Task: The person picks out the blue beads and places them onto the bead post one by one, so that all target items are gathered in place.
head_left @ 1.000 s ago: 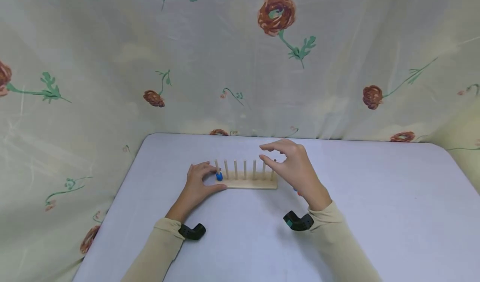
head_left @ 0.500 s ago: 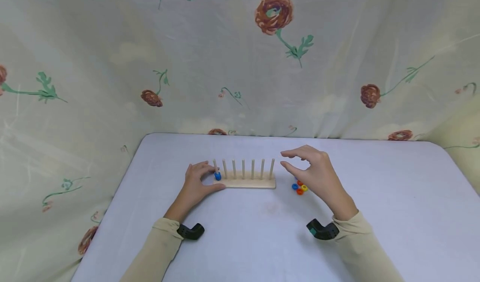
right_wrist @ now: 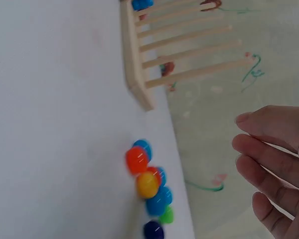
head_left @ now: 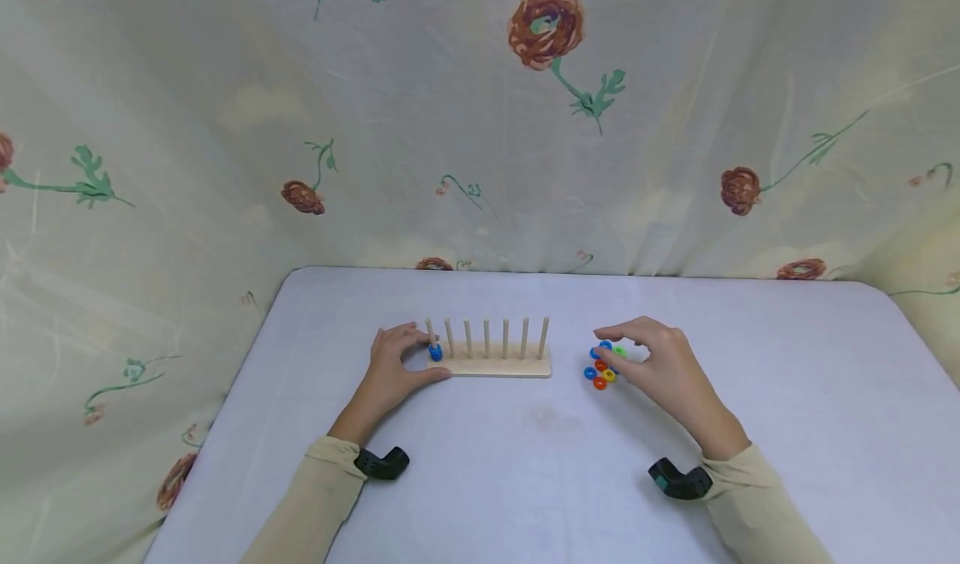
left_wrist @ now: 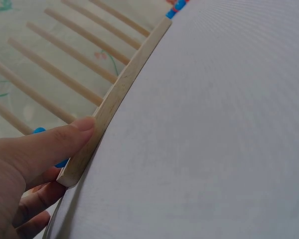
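Observation:
A wooden peg rack with a row of upright pegs stands on the table. Blue beads sit low on its leftmost peg; how many cannot be told. My left hand holds the rack's left end, thumb along the front edge and fingers round the end. Right of the rack lies a cluster of loose beads, among them a red bead, a yellow bead and a green bead. Over the cluster, apart from it, hovers my right hand, thumb and fingers spread with nothing between them.
The white table has rounded far corners. A flowered curtain hangs behind it and down the left side. Dark camera mounts sit at both wrists.
My right hand has moved right and lower, from the rack's right end to over the loose beads, which have come into sight. The left hand keeps its place on the rack.

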The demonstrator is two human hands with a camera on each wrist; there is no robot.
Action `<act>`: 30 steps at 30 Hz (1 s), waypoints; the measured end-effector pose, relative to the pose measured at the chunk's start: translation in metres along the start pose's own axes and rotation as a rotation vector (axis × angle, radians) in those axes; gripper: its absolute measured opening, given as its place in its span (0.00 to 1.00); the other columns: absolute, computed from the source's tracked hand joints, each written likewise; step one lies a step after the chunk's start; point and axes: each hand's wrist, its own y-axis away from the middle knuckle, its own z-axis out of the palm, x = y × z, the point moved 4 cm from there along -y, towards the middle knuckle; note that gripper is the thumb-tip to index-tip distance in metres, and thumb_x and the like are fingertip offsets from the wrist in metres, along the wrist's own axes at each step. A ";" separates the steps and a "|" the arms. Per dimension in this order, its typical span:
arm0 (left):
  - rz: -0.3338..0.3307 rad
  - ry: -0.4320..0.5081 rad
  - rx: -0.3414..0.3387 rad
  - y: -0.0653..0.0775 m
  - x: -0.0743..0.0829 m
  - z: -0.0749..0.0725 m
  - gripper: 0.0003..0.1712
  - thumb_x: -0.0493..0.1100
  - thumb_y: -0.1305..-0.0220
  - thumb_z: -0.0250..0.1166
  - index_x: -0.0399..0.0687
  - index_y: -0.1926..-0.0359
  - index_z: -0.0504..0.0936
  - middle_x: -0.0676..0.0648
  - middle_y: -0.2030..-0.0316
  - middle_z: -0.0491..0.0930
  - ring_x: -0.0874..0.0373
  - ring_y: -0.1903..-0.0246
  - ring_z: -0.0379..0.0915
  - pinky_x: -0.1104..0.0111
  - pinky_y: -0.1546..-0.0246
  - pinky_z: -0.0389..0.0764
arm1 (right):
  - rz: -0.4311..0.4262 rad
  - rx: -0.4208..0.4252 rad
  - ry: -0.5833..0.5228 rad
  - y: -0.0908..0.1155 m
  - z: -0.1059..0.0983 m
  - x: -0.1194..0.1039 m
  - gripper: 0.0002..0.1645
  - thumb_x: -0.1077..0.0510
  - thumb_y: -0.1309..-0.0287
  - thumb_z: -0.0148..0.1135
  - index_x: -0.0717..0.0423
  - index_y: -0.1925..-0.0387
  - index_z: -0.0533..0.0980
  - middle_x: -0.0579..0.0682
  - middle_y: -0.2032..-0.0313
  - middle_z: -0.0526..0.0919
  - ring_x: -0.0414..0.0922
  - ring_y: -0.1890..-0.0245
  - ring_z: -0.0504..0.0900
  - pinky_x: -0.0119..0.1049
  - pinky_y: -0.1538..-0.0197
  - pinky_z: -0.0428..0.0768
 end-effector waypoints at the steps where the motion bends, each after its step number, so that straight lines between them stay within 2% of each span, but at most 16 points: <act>1: -0.004 -0.003 -0.002 0.000 0.001 0.000 0.32 0.49 0.51 0.84 0.43 0.45 0.85 0.36 0.33 0.77 0.40 0.26 0.63 0.39 0.18 0.38 | 0.009 -0.008 0.005 0.003 0.001 0.003 0.16 0.64 0.48 0.79 0.56 0.56 0.88 0.51 0.59 0.92 0.52 0.55 0.88 0.56 0.54 0.88; 6: -0.011 -0.007 -0.003 0.000 0.002 0.000 0.32 0.49 0.51 0.84 0.43 0.45 0.85 0.36 0.33 0.77 0.40 0.26 0.63 0.39 0.18 0.38 | 0.055 -0.055 0.064 0.011 0.004 0.017 0.15 0.63 0.47 0.79 0.57 0.55 0.88 0.53 0.58 0.92 0.54 0.53 0.88 0.57 0.51 0.87; 14: -0.014 -0.007 0.001 0.000 0.000 0.000 0.33 0.49 0.51 0.84 0.43 0.45 0.85 0.36 0.32 0.76 0.40 0.25 0.63 0.40 0.18 0.38 | 0.170 -0.201 0.143 0.014 0.007 0.034 0.15 0.59 0.44 0.77 0.57 0.54 0.88 0.57 0.55 0.91 0.59 0.48 0.86 0.60 0.43 0.83; 18: -0.001 -0.021 0.005 -0.001 -0.004 0.001 0.33 0.51 0.51 0.84 0.44 0.45 0.86 0.37 0.33 0.76 0.40 0.26 0.64 0.39 0.18 0.39 | 0.211 -0.244 0.160 0.016 0.011 0.039 0.13 0.58 0.43 0.77 0.55 0.56 0.88 0.56 0.54 0.90 0.59 0.46 0.85 0.61 0.41 0.82; 30: 0.001 -0.013 0.004 -0.001 -0.005 0.002 0.32 0.50 0.50 0.83 0.44 0.45 0.86 0.36 0.33 0.76 0.40 0.26 0.64 0.38 0.19 0.40 | 0.195 -0.271 0.203 0.017 0.015 0.043 0.10 0.59 0.42 0.76 0.55 0.58 0.89 0.57 0.54 0.90 0.60 0.47 0.85 0.61 0.42 0.83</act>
